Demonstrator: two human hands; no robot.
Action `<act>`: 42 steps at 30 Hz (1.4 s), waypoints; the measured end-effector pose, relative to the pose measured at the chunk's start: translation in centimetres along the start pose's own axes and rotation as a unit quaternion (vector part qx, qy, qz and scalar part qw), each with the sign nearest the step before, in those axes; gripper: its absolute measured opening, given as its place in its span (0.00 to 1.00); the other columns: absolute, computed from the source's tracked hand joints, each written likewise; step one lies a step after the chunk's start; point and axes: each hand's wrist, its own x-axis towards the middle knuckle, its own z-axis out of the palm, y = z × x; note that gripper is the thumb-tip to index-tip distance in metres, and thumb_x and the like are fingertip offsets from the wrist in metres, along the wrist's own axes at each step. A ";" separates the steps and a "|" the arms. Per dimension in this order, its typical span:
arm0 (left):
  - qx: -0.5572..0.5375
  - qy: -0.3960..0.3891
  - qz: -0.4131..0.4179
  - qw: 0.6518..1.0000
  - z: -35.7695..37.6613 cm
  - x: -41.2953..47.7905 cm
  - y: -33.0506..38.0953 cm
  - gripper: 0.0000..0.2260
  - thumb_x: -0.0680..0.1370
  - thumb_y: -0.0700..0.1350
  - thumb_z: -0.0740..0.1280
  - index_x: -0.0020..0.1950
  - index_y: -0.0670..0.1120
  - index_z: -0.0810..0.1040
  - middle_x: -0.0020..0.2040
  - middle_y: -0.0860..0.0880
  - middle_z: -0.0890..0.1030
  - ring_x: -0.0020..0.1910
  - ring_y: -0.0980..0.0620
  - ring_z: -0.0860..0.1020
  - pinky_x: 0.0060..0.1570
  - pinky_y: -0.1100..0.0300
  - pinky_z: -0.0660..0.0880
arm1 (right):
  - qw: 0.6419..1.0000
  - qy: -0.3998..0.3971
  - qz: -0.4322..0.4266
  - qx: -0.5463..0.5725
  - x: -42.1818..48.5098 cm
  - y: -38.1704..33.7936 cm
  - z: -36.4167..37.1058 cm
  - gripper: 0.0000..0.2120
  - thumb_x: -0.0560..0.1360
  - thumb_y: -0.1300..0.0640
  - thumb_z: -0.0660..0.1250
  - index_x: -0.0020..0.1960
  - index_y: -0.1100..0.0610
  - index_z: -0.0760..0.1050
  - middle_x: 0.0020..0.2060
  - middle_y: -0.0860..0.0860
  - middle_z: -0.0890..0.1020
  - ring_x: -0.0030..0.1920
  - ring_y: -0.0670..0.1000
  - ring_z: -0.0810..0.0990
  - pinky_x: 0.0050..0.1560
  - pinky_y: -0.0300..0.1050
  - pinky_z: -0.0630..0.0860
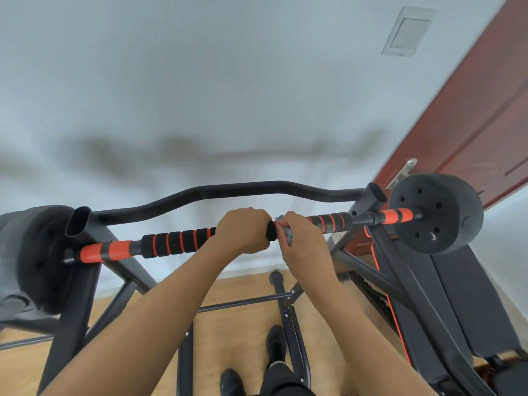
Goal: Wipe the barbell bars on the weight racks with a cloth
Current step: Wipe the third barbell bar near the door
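- Black foam with orange rings covers the barbell bar [177,241]. The bar lies across the rack [77,295] from left to right, a little higher on the right.
- The left hand [243,231] is on top of the bar near its middle. Its fingers curl over the foam, so its grip is closed round the bar.
- The right hand [303,238] is just beside the left hand. Its grip is closed too: the fingers and thumb squeeze a small blue-grey cloth [289,238] against the bar.
- Only bits of the cloth peek out, one above the fingers and one below them. The cloth touches the bar between the two hands.
- A round black weight plate [437,212] sits on the right end of the bar. Another black plate [37,258] is on the left end. It is blurry and partly cut off by the edge of the view.
- The ends of the bar next to the plates are orange with dark bands.
- Behind the bar, a thin black bent bar [228,190] joins the two tall posts of the rack.
- A pale wall [200,81] is behind it all. On the right is a red-brown door [471,110] with a shiny door handle [405,170].
- Down below is a wooden floor [243,324]. Two black shoes [275,344] stand on it between the rack's legs.
- A black pad [471,295] with an orange edge leans at the lower right.
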 end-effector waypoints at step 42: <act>-0.177 -0.179 -0.002 0.968 -1.6 1.4 -0.8 0.11 0.76 0.52 0.74 0.52 0.49 0.78 0.34 0.49 0.81 0.28 0.53 0.78 0.33 0.60 0.80 | 0.997 0.028 0.017 0.074 -1.4 2.2 -4.8 0.07 0.81 0.49 0.68 0.57 0.48 0.79 0.46 0.40 0.82 0.46 0.40 0.82 0.47 0.33 0.79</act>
